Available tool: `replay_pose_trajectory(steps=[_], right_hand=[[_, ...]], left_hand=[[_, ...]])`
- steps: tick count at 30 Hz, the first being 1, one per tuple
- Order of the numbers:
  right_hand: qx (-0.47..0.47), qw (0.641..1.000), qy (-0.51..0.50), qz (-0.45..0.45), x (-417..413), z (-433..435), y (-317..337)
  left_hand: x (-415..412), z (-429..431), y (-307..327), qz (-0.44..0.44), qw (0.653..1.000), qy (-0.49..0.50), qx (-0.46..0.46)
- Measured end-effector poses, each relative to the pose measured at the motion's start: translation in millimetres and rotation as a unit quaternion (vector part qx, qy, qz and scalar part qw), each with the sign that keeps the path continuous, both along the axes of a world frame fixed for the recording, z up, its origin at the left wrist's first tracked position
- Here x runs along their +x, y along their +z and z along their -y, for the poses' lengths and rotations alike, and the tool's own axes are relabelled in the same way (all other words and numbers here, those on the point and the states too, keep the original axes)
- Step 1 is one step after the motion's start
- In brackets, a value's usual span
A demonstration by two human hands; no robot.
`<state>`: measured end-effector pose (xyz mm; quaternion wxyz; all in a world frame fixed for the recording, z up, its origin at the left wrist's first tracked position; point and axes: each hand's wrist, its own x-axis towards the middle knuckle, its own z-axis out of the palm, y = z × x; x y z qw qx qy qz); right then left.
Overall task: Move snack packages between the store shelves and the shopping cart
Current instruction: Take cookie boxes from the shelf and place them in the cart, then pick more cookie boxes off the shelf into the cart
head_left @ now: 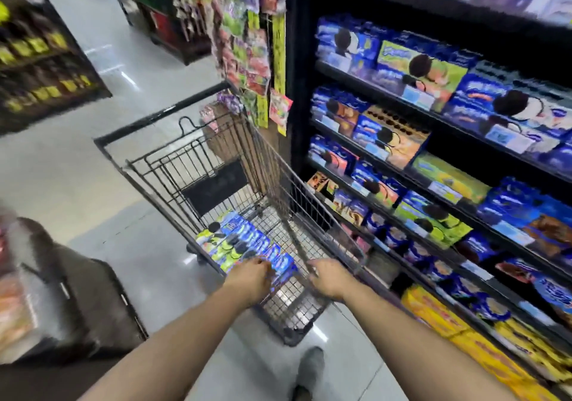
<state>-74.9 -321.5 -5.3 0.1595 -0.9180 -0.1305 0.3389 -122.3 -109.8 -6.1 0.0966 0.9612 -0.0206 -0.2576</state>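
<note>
Several blue and green cookie packages [244,243] lie in a row on the floor of the black wire shopping cart [278,165]. Both my arms reach over the cart's near end. My left hand [250,280] sits on the nearest blue package [283,266], with its fingers curled over the end. My right hand [328,280] hovers just right of that package, by the cart's right wall. Its fingers are loosely bent and hold nothing. The picture is blurred by motion.
Black store shelves [402,97] full of blue, green and yellow cookie boxes run along the right, close to the cart. Hanging candy bags [247,45] are at the shelf end beyond the cart. A dark display [93,301] stands at the left. My shoe [311,366] is on the grey floor.
</note>
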Motion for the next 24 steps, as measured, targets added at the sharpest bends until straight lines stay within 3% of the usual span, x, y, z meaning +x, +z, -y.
replay_pose_trajectory(steps=[6,12,20,24], right_hand=[[0.009,0.998,0.0,-0.056,58.2,-39.1,-47.1],[-0.001,0.993,-0.036,-0.111,94.9,-62.3,-103.2],[0.05,0.947,-0.21,-0.239,80.2,-66.4,-202.3],[0.077,0.913,-0.311,-0.254,74.9,-74.2,-247.5]], left_hand=[[27.8,-60.6,-9.9,-0.049,0.997,0.025,0.047],[83.2,-80.9,-38.3,-0.08,0.995,-0.01,0.058],[145.9,-79.4,-166.2,-0.183,0.972,-0.126,0.077],[171.9,-81.4,-230.2,-0.202,0.954,-0.204,0.079]])
